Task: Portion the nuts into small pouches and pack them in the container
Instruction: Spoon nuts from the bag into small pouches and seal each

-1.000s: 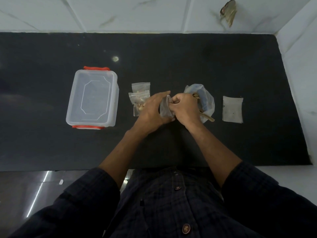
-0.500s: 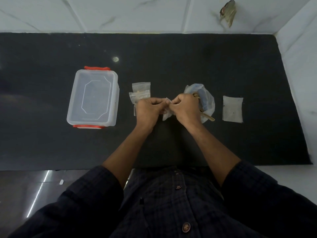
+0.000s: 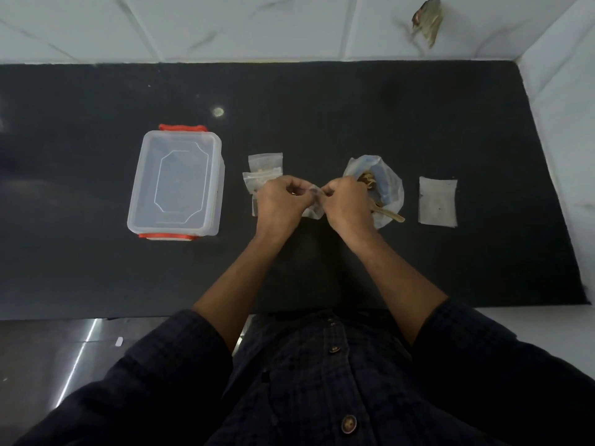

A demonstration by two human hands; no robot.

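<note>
From the head view, I see my left hand [image 3: 281,201] and right hand [image 3: 346,204] pinching the top edge of a small clear pouch [image 3: 314,211] between them, fingertips pressed together at its mouth, just above the black counter [image 3: 322,101]. I judge I am pressing the seal shut. If the strip does not catch along its whole width, nuts could spill when I carry the pouch over. A tilt while I press could also tip the contents toward the open corner.

The filled pouches [image 3: 264,175] lie just beyond my left hand, partly under it, so a careless move could drag or scatter them. The bag of nuts [image 3: 384,185] sits open just behind my right hand, with a spoon handle [image 3: 391,216] poking out toward me; a bump from my wrist could knock it over. The container [image 3: 175,183] stands well to the left with its lid on, so it must be opened before anything is packed. Spare empty pouches [image 3: 438,201] lie flat at the right.

What I cannot make out: how many nuts the held pouch holds, since my fingers cover most of it; whether its seal is closed; how many filled pouches are stacked; and whether the container holds anything.
</note>
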